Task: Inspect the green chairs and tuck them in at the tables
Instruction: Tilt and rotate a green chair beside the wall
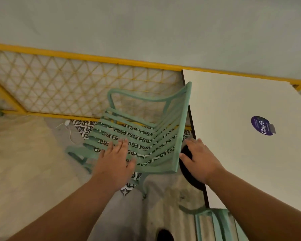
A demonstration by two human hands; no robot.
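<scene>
Standing side-on with its backrest against the tabletop [233,105] edge, the green chair [142,136] is mid-inspection, not yet tucked in. The left hand [115,159] lies flat and open on the seat slats, gripping nothing; the right hand [198,159] rests open by the backrest rail, apparently holding nothing. Tucking probably calls for turning the chair to face the tabletop first. The yellow lattice fence [76,84] crowds behind; a second green chair [215,223] sits nearer.
</scene>
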